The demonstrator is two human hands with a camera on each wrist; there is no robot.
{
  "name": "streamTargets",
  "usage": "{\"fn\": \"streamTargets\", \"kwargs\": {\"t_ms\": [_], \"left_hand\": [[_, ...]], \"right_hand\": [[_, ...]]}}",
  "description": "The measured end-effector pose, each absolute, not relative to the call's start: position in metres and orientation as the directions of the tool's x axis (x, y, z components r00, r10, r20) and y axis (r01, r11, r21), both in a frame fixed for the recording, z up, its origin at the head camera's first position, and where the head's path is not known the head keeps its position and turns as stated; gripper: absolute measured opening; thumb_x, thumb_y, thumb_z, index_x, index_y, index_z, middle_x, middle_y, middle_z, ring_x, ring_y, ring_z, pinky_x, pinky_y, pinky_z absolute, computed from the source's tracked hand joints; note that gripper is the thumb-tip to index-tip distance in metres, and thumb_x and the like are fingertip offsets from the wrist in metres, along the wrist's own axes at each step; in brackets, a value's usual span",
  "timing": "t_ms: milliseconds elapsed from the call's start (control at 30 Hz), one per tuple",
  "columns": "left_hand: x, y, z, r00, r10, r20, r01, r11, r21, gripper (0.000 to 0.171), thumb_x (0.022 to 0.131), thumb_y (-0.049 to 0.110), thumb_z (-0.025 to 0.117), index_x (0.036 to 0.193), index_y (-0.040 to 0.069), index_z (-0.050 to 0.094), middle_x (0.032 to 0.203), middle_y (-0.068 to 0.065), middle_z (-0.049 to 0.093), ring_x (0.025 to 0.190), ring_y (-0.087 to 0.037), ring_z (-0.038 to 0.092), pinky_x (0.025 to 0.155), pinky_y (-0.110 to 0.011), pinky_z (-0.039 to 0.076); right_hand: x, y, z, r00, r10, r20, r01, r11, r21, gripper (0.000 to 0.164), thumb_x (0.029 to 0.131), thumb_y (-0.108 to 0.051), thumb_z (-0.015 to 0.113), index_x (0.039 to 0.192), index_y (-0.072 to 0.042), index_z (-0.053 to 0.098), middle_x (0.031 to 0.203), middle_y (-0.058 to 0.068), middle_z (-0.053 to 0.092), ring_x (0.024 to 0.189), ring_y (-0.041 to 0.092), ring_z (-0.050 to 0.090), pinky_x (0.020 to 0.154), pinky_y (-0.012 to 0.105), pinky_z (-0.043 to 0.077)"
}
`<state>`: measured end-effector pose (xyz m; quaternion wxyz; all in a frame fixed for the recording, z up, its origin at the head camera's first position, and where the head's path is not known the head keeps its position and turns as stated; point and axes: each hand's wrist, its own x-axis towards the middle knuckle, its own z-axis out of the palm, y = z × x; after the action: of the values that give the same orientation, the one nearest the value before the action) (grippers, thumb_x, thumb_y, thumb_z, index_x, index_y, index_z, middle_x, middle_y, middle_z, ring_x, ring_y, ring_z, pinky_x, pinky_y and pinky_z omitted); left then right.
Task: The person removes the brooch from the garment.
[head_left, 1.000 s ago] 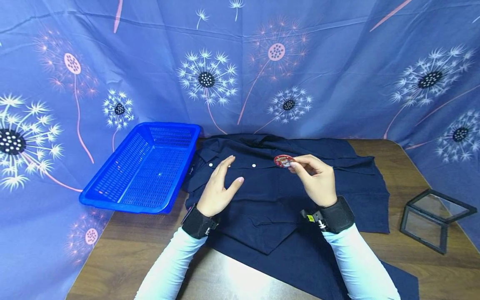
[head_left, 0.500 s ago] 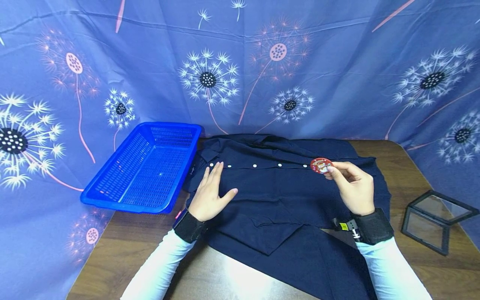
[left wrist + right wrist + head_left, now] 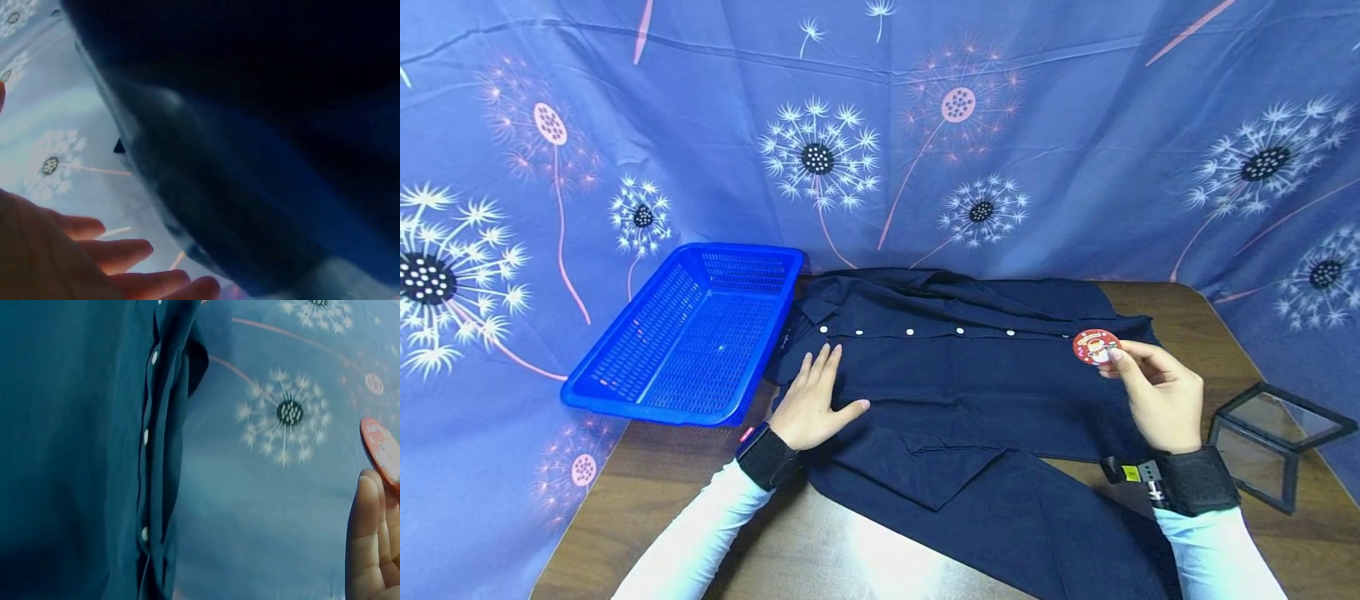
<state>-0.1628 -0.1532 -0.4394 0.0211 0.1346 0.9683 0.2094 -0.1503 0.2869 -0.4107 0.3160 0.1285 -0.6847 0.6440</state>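
Observation:
A dark navy button-up shirt (image 3: 895, 375) lies spread on the table, with a row of white buttons (image 3: 910, 332) along its front. My right hand (image 3: 1161, 396) pinches a round red disc (image 3: 1096, 347) with a printed picture between thumb and fingers. It is over the right end of the shirt, near the end of the button row. In the right wrist view the disc (image 3: 382, 453) appears edge-on at the fingertips. My left hand (image 3: 811, 404), fingers straight and spread, is over the shirt's left part, below the collar. The left wrist view shows its fingers (image 3: 119, 253) and dark cloth.
A blue plastic basket (image 3: 752, 392) stands on the left, close beside the collar. A black double frame with clear panes (image 3: 1258, 446) stands unfolded at the right. A dandelion-print cloth (image 3: 1060, 150) hangs behind the wooden table (image 3: 640, 492).
My right hand has moved to the right along the button row with the disc, uncovering more buttons. My left hand has shifted slightly left and toward me, its fingers spreading.

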Motion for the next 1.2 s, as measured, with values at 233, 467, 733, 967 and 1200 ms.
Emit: {"fn": "streamTargets", "kwargs": {"t_ms": [233, 467, 733, 967, 1200], "left_hand": [[-0.162, -0.159, -0.445, -0.951, 0.287, -0.113, 0.228, 0.901, 0.37, 0.095, 0.087, 0.067, 0.055, 0.157, 0.014, 0.02, 0.164, -0.017, 0.014, 0.149, -0.047, 0.01, 0.119, -0.06, 0.017], [-0.161, -0.164, -0.447, -0.943, 0.296, -0.156, 0.229, 0.91, 0.345, 0.098, 0.083, 0.068, 0.059, 0.156, 0.014, 0.025, 0.163, -0.017, 0.017, 0.149, -0.048, 0.012, 0.117, -0.063, 0.019], [-0.16, -0.165, -0.451, -0.924, 0.316, -0.217, 0.249, 0.925, 0.286, 0.093, 0.083, 0.064, 0.062, 0.154, 0.013, 0.03, 0.161, -0.017, 0.024, 0.148, -0.047, 0.017, 0.118, -0.06, 0.02], [-0.158, -0.165, -0.451, -0.911, 0.35, -0.218, 0.299, 0.925, 0.234, 0.094, 0.082, 0.065, 0.063, 0.153, 0.011, 0.032, 0.161, -0.019, 0.023, 0.147, -0.047, 0.02, 0.117, -0.061, 0.021], [-0.158, -0.163, -0.452, -0.908, 0.348, -0.231, 0.304, 0.93, 0.206, 0.095, 0.081, 0.065, 0.064, 0.153, 0.012, 0.033, 0.161, -0.019, 0.022, 0.148, -0.046, 0.02, 0.116, -0.061, 0.023]], "right_hand": [[-0.139, 0.313, -0.417, -0.783, 0.351, 0.513, -0.529, 0.059, -0.847, 0.016, 0.087, 0.018, 0.056, 0.101, 0.018, 0.065, 0.078, -0.002, 0.075, 0.063, 0.005, 0.071, 0.06, 0.016, 0.055], [-0.125, 0.337, -0.423, -0.778, 0.426, 0.461, -0.486, 0.055, -0.872, 0.018, 0.087, 0.018, 0.056, 0.1, 0.013, 0.068, 0.075, -0.003, 0.074, 0.06, 0.004, 0.07, 0.056, 0.014, 0.053], [-0.113, 0.36, -0.428, -0.773, 0.544, 0.326, -0.304, 0.134, -0.943, 0.024, 0.088, 0.013, 0.06, 0.097, -0.005, 0.074, 0.072, -0.01, 0.073, 0.056, -0.001, 0.067, 0.054, 0.01, 0.051], [-0.107, 0.379, -0.431, -0.753, 0.594, 0.282, -0.162, 0.247, -0.955, 0.03, 0.09, 0.008, 0.06, 0.093, -0.019, 0.073, 0.071, -0.018, 0.069, 0.055, -0.007, 0.064, 0.054, 0.008, 0.05], [-0.099, 0.401, -0.435, -0.752, 0.627, 0.203, -0.108, 0.185, -0.977, 0.038, 0.093, 0.008, 0.055, 0.089, -0.026, 0.07, 0.074, -0.02, 0.068, 0.058, -0.009, 0.064, 0.054, 0.007, 0.049]]}}
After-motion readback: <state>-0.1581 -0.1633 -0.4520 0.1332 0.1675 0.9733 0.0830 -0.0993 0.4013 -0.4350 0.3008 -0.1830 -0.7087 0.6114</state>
